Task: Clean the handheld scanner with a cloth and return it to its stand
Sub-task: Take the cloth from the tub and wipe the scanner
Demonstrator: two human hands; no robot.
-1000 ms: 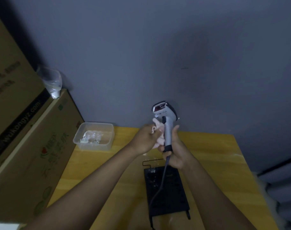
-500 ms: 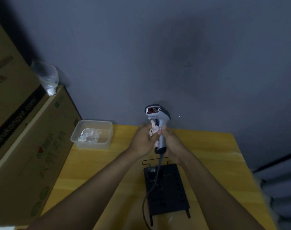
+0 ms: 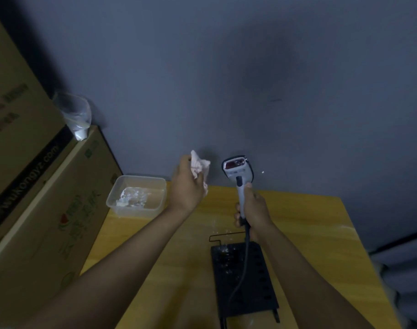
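My right hand (image 3: pixel 252 210) grips the handle of the grey handheld scanner (image 3: pixel 237 172), which stands upright above the far part of the table with its red window facing me. A dark cable (image 3: pixel 243 269) hangs from the handle down over the black perforated stand (image 3: pixel 257 293) lying flat on the yellow table (image 3: pixel 321 233). To the left of the scanner, my left hand (image 3: pixel 188 188) holds a crumpled pale pink cloth (image 3: pixel 199 167), apart from the scanner by a small gap.
A clear plastic tub (image 3: pixel 136 195) with crumpled wrap inside sits at the table's far left corner. Large cardboard boxes (image 3: pixel 36 198) stand along the left, with a small plastic bag (image 3: pixel 76 117) on top. A grey wall is behind the table.
The two hands were together on the scanner handle with the cloth against it. Now my left hand has pulled the cloth away to the left, and the scanner has shifted right.
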